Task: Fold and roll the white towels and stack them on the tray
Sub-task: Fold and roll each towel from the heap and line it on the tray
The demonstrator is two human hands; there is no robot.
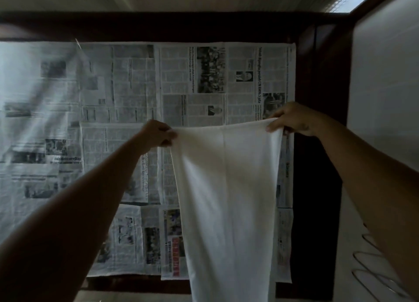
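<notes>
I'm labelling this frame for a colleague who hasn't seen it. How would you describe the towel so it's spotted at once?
Find the wall of newspaper sheets filling the background. In front of it, the left hand and right hand pinch the top corners of the white towel, which hangs straight down. It is the only plain, unprinted thing there.

Head camera faces forward, close behind raised hands (224, 129).

Your white towel (229, 199) runs off the bottom edge, so you cannot see its lower end, and it hides the newspaper sheets (136, 93) behind it. The sheets at the far left are blurred past reading, and most of the print elsewhere is too small to make out. Both your forearms are cut off by the lower corners, and the wire loops (371, 267) at the lower right are partly hidden behind your right arm.
</notes>
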